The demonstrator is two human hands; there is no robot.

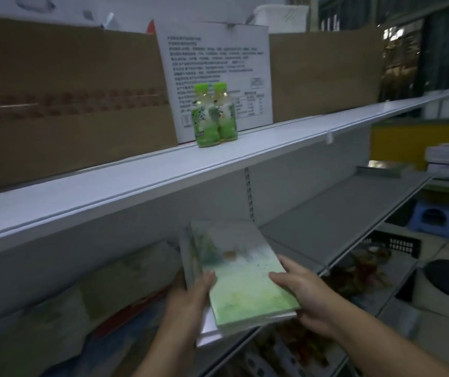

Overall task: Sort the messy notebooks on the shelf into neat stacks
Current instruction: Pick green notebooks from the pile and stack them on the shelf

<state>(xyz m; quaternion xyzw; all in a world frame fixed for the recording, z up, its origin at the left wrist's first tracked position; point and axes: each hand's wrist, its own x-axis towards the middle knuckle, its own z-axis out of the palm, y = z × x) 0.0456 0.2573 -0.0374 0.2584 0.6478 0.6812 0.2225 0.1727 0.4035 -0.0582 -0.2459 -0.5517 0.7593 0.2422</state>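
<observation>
A small stack of notebooks [241, 278] with pale green covers is held between both hands over the front edge of the middle shelf [326, 227]. My left hand [190, 303] grips the stack's left edge, thumb on the top cover. My right hand [305, 292] holds the right edge, thumb on top and fingers underneath. More notebooks [87, 303] lie scattered and overlapping on the same shelf to the left, blurred and dim.
Two green tea bottles [214, 115] stand on the upper shelf [136, 178] in front of a white printed box [218, 72] and brown cartons [63, 96]. The lower shelf holds packaged goods [354, 270]. A blue stool [435, 217] and black crate [397, 243] sit at right.
</observation>
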